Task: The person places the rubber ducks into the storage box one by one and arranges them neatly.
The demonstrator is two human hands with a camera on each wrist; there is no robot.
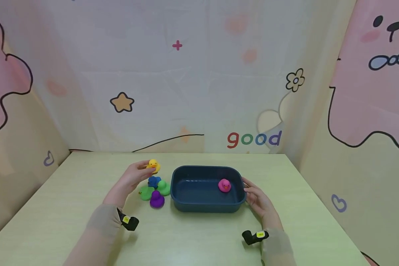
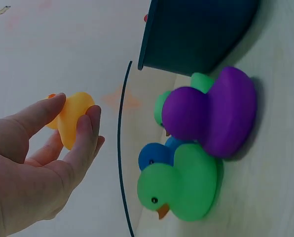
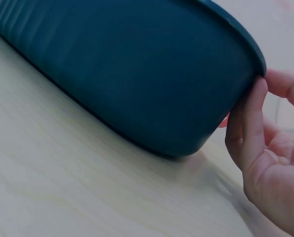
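Observation:
My left hand (image 1: 135,175) pinches a small yellow rubber duck (image 1: 153,166) between thumb and fingers, raised above the table left of a dark blue plastic basin (image 1: 206,207). Just below that hand sit several more rubber ducks: a blue one (image 1: 154,181), a light green one (image 1: 163,187), a green one (image 2: 192,182) and a purple one (image 1: 157,200). Inside the basin, toward its right end, lies a pink duck (image 1: 224,186). My right hand (image 1: 258,199) touches the basin's right end from outside, fingertips right at the rim in the right wrist view.
The pale wooden table (image 1: 199,240) extends around the basin. Printed cloth (image 1: 186,81) with a star, a flower and the word "good" hangs behind it, with more cloth at both sides. A small black camera sits on each wrist.

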